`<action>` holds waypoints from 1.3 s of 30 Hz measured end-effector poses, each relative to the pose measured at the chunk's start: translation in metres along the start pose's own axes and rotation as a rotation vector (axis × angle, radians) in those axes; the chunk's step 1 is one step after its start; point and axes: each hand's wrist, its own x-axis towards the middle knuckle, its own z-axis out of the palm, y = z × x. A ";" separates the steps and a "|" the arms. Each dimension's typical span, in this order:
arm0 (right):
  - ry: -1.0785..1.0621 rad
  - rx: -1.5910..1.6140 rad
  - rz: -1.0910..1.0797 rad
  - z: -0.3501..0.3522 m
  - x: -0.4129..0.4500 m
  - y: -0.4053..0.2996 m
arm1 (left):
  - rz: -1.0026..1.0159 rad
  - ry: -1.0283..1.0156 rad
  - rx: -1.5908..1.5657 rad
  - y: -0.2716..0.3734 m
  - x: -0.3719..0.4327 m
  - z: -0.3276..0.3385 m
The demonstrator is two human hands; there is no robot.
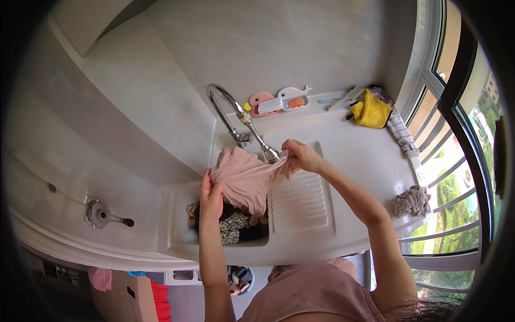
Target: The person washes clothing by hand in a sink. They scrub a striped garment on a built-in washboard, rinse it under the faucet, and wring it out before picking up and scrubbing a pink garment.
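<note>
A pink cloth garment (244,177) is stretched between both hands above the laundry sink (263,241). My left hand (211,197) grips its left edge. With bunched fabric in its fingers, my right hand (301,156) is close beside the spray head of the chrome faucet (270,153). Whether water runs cannot be made out. Below the garment, the basin holds a floral cloth (230,228) and dark fabric, partly covered by the pink cloth and my left forearm. To the right of the basin is a ribbed washboard (301,201) moulded into the sink top.
Whale-shaped soap holders (281,100) and a brush (345,98) line the back ledge. A yellow towel (371,110) and a striped rolled cloth (403,131) lie at the right rear. A crumpled cloth (412,201) sits near the window. On the left wall is a crank handle (108,216).
</note>
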 end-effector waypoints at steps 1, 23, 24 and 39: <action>0.104 -0.082 -0.216 -0.005 0.004 -0.004 | 0.022 -0.042 0.037 -0.004 -0.007 -0.003; -0.205 -0.253 -0.062 0.063 -0.063 0.051 | 0.225 -0.260 1.245 -0.196 -0.041 0.041; -0.082 -0.182 0.096 0.056 -0.057 0.051 | 0.286 -0.278 1.486 -0.200 -0.048 0.035; -0.165 -0.557 0.330 0.045 -0.053 0.051 | -0.046 -0.407 1.449 -0.117 -0.101 0.048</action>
